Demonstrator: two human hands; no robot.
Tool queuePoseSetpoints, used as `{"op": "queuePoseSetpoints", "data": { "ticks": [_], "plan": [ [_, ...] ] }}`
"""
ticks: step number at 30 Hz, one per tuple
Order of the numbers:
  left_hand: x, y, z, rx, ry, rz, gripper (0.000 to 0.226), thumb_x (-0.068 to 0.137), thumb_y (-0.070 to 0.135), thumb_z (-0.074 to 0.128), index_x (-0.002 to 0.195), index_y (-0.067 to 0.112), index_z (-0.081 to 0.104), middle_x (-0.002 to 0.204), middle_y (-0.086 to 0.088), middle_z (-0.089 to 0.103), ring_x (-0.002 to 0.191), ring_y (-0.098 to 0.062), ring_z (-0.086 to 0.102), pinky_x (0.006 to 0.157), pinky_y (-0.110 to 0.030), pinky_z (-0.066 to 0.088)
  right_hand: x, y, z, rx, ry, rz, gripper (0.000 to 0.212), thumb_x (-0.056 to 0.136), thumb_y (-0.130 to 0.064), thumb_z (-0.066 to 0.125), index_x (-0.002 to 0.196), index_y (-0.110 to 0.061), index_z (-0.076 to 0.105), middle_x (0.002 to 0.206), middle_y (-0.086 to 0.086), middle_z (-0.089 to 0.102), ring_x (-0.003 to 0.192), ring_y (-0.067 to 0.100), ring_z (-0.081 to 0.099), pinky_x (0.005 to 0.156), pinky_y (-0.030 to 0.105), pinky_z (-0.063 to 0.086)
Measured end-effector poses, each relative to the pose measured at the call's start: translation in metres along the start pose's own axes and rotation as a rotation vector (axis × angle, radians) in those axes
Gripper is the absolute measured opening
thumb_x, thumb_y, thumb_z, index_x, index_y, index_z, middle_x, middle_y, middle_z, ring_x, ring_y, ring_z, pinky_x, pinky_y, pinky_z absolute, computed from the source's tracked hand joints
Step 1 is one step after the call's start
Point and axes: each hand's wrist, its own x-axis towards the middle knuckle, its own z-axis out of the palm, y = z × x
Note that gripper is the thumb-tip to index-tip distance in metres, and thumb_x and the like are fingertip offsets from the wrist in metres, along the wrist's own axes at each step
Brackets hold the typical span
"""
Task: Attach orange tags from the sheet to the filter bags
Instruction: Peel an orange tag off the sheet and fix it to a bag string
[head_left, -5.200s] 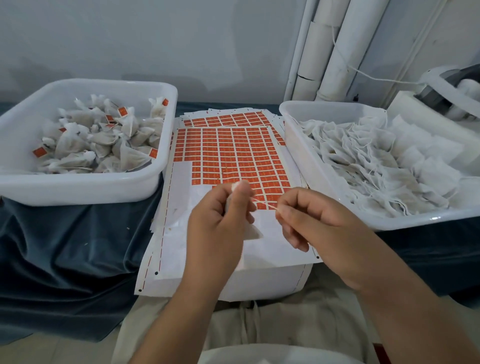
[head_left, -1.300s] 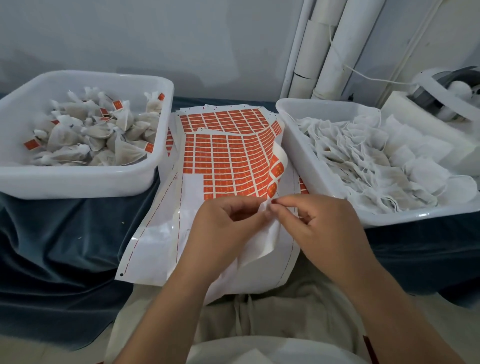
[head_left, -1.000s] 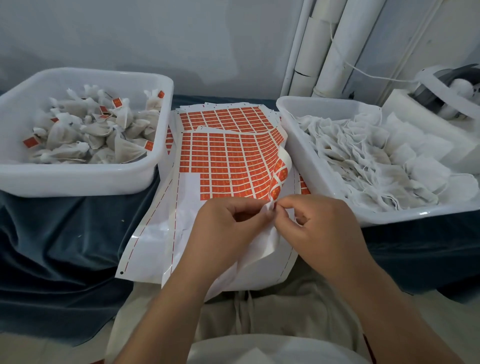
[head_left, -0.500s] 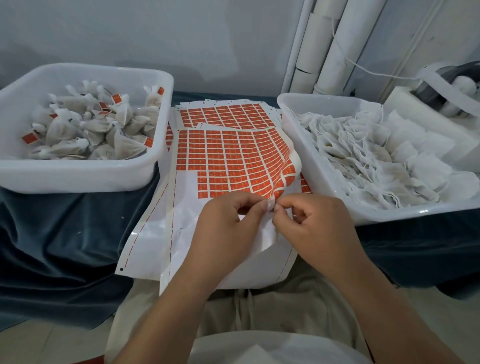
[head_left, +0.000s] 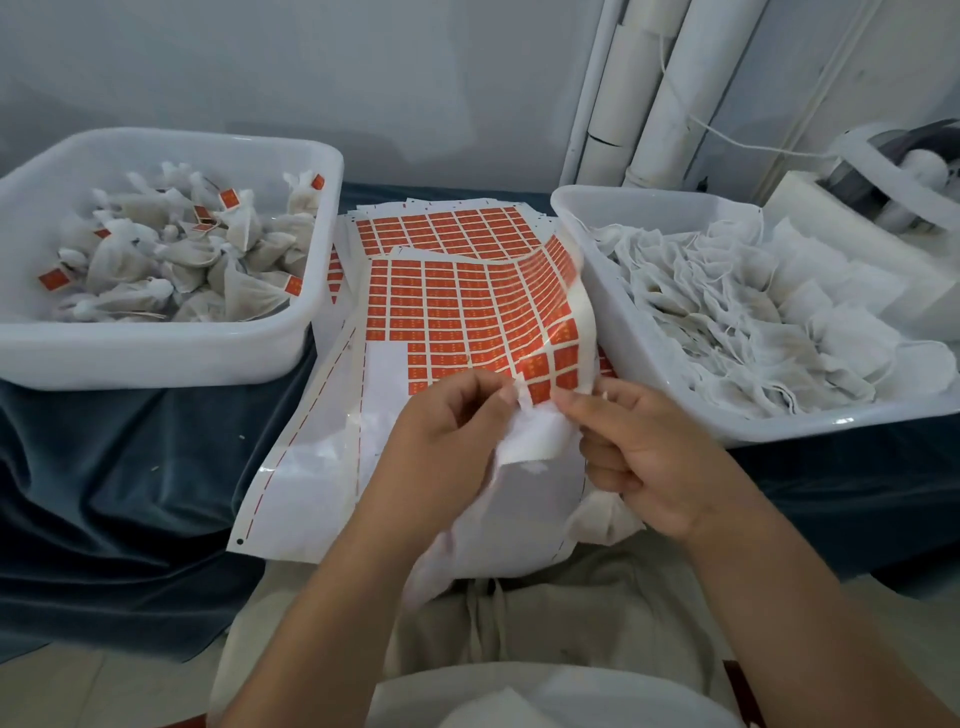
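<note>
left hand (head_left: 452, 441), right hand (head_left: 644, 457) pinch sheet (head_left: 467, 312) — tub (head_left: 156, 353) holds tagged bags (head_left: 182, 260), bin (head_left: 852, 422) plain bags (head_left: 753, 312)

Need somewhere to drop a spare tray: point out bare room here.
Bare dark blue cloth lies before the left white plastic tub, left of the orange tag sheet; a smaller strip fronts the right white tub. Crowded between the tubs: sheets fill it, left hand gripping a white filter bag, right hand pinching the sheet.
</note>
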Motion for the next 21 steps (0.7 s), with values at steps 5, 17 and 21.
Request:
{"op": "queuePoseSetpoints", "data": {
  "ticks": [5, 17, 21],
  "plan": [
    [-0.021, 0.019, -0.007, 0.35, 0.204, 0.233, 0.035, 0.087, 0.068, 0.057, 0.087, 0.034, 0.066, 0.082, 0.023, 0.069, 0.079, 0.001, 0.067, 0.071, -0.015, 0.051, 0.002, 0.001, -0.005, 0.14, 0.056, -0.049, 0.035, 0.077, -0.036, 0.088, 0.102, -0.014, 0.08, 0.071, -0.003, 0.068, 0.042, 0.004, 0.039, 0.038, 0.015, 0.034],
    [-0.032, 0.006, 0.052, -0.626, 0.1, -0.176, 0.059, 0.073, 0.083, 0.065, 0.127, 0.062, 0.053, 0.128, 0.022, 0.069, 0.118, -0.011, 0.068, 0.102, -0.039, 0.057, -0.007, 0.0, 0.011, 0.084, 0.168, -0.074, 0.047, 0.071, -0.052, 0.081, 0.104, -0.018, 0.082, 0.082, 0.01, 0.073, 0.051, 0.01, 0.05, 0.046, 0.018, 0.039],
    [-0.024, -0.012, 0.056, -0.946, 0.154, -0.057, 0.052, 0.097, 0.031, 0.073, 0.144, 0.04, 0.053, 0.138, 0.004, 0.068, 0.127, -0.022, 0.066, 0.1, -0.044, 0.058, -0.005, 0.003, 0.015, -0.096, 0.192, -0.071, 0.044, 0.075, -0.056, 0.081, 0.112, -0.032, 0.078, 0.101, -0.002, 0.08, 0.063, 0.007, 0.066, 0.055, 0.021, 0.051]
  ]
}}
